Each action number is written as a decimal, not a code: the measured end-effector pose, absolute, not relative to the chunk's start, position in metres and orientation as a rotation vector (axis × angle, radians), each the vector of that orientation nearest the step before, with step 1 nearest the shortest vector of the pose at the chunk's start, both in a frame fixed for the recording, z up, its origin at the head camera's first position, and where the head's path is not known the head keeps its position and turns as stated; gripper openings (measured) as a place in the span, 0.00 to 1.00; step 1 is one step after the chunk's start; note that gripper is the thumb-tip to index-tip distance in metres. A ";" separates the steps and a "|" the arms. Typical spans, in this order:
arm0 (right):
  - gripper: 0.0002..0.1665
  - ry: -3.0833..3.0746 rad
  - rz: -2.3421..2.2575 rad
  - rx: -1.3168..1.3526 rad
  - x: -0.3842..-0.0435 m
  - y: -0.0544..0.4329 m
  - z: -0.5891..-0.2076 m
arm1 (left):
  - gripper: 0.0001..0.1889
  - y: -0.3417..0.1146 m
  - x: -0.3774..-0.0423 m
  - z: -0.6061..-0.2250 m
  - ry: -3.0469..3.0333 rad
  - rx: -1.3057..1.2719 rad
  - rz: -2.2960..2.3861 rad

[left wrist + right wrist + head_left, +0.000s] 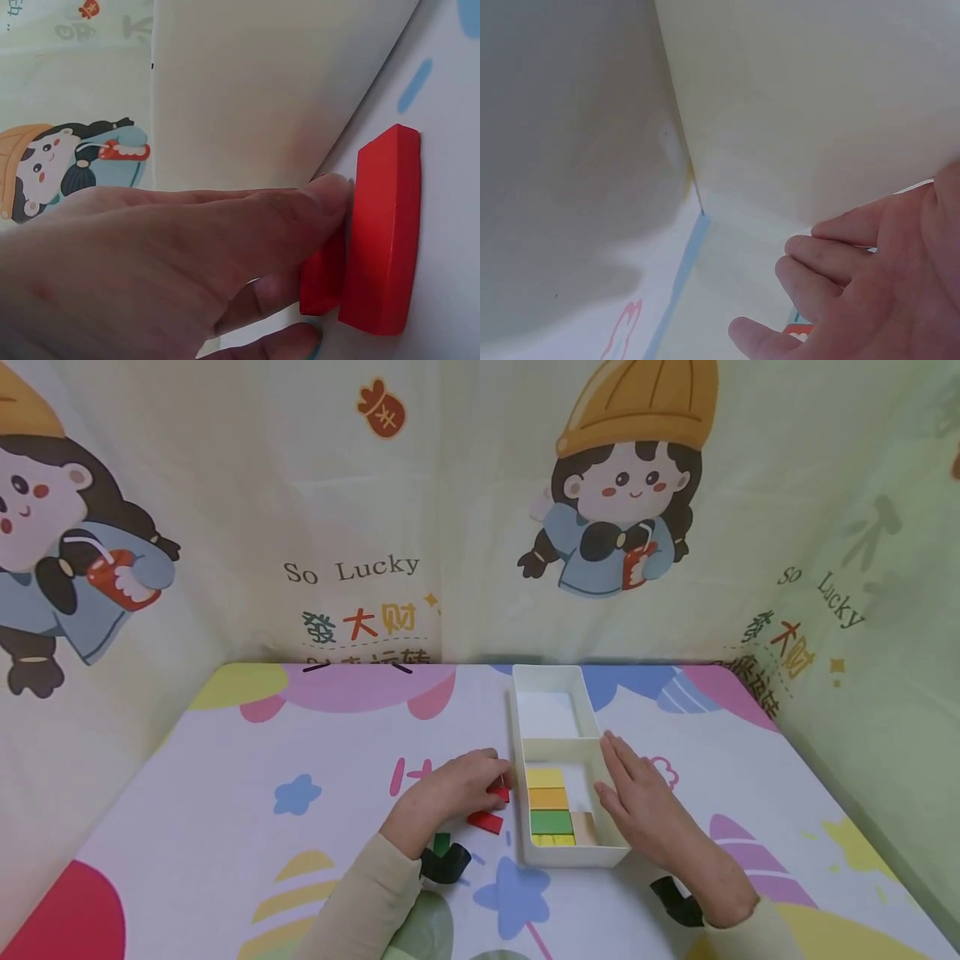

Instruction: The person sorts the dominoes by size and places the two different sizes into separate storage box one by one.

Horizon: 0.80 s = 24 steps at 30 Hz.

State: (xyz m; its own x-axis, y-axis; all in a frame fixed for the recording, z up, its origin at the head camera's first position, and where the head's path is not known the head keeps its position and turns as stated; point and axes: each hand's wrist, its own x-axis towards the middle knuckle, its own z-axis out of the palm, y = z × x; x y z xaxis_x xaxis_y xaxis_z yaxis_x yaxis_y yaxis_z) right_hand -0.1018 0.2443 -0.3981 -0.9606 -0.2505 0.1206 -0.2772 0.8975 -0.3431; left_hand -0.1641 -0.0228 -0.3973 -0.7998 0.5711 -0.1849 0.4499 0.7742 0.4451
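A white two-compartment box [576, 857] stands on the table; its near compartment holds yellow, orange [548, 799], green [551, 822] and beige [582, 829] blocks. Just left of the box, my left hand [467, 783] pinches a red block [324, 276] between thumb and fingers, down at the table surface. Beside it lies a second red block [381, 232], nearer me and apart from the box in the head view. My right hand [647, 806] lies along the box's right wall with its fingers straight; it holds nothing.
A green block [441, 842] is partly hidden by the black strap [446, 864] at my left wrist. The box's far compartment [550, 714] shows a bare floor. A patterned cloth [480, 510] hangs behind the table [225, 827].
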 end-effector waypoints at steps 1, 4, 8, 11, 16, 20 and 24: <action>0.42 -2.988 0.557 0.418 -0.102 0.244 -0.398 | 0.16 -0.023 -0.164 -0.397 2.660 0.787 0.554; 0.41 -2.985 0.554 0.422 -0.102 0.244 -0.398 | 0.16 -0.023 -0.164 -0.397 2.666 0.789 0.554; 0.41 -2.984 0.549 0.427 -0.102 0.244 -0.398 | 0.17 -0.023 -0.164 -0.397 2.675 0.793 0.548; 0.41 -2.978 0.547 0.431 -0.102 0.245 -0.397 | 0.17 -0.022 -0.164 -0.397 2.684 0.801 0.541; 0.41 -2.987 0.543 0.422 -0.102 0.245 -0.398 | 0.16 -0.023 -0.164 -0.397 2.684 0.797 0.537; 0.41 -2.989 0.533 0.416 -0.102 0.245 -0.398 | 0.16 -0.022 -0.164 -0.397 2.689 0.791 0.538; 0.40 -2.984 0.525 0.415 -0.101 0.245 -0.399 | 0.14 -0.021 -0.165 -0.396 2.697 0.795 0.539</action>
